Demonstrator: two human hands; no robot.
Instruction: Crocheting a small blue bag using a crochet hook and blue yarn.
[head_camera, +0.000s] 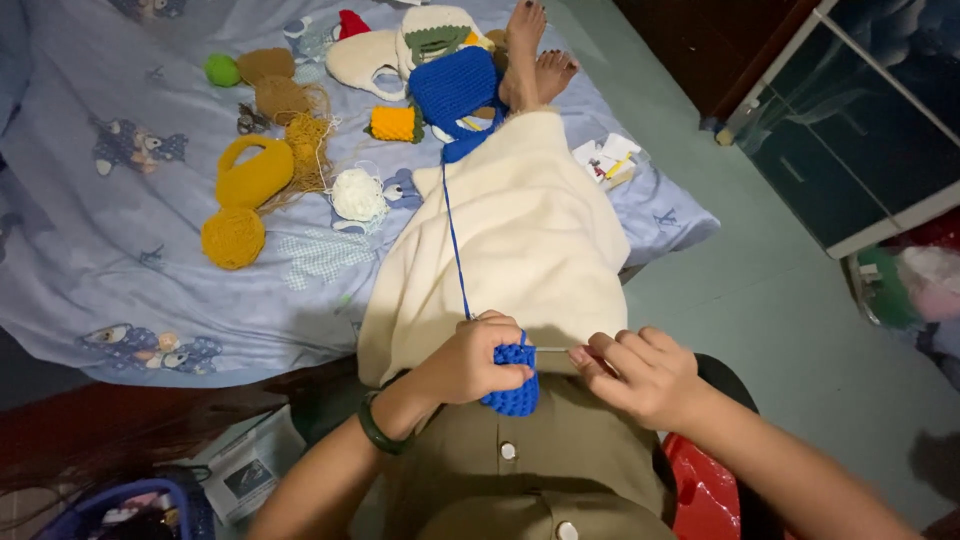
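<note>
The left hand (470, 358) is closed around a small blue crochet piece (513, 385), pinching it over the lap, while the right hand (640, 375) grips a thin crochet hook (553, 349) whose tip meets the piece's upper edge. The piece sits near the viewer, between both hands, above an olive buttoned garment (530, 470).

One blue yarn strand (455, 240) runs from the left hand's fingers up across a cream cloth (530, 240) over the legs to a blue crocheted bag (455, 90) far off on the bed. As I judge it, that long strand is the risk: it lies taut over the cloth, and a tug could drag the bag or snag by the two bare feet (530, 60). The hook could also slip its loop, since the grip is right at the tip end.

Farther left on the bedsheet (120, 260) I count one mustard yarn ball (232, 238), one white yarn ball (357, 194), one green ball (222, 70), one mustard crocheted bag (253, 175) and one small yellow square piece (393, 123). A cream crocheted bag (365, 60) lies farthest.
</note>
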